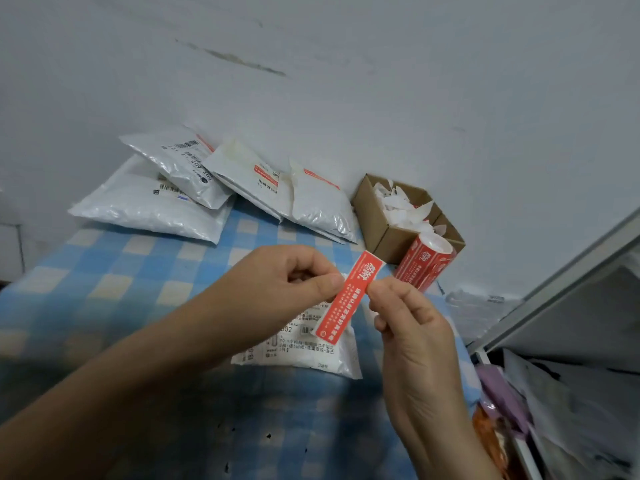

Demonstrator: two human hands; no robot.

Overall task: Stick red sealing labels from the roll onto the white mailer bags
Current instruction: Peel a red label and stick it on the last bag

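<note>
**Both hands busy**

The left hand (298,275) and right hand (412,327) each close their grip in a pinch on one red label (346,303), held above one mailer bag (311,355) on the checked surface (138,282). Four more bags form the back pile (194,188). One roll (426,265) stands just beside one cardboard box (391,237) of white scraps

Red label (346,299): glossy coated paper is seen. The same glossy red finish is noted on the roll (426,265). Mailer bags (149,206): white plastic film, shiny, finely crinkled, with matt paper slips stuck on. Box (388,233): matt brown cardboard; white paper scraps (401,206) are held inside. Table cover (138,282): matt checked cloth. Wall (346,81): matt paint, stained.
</note>
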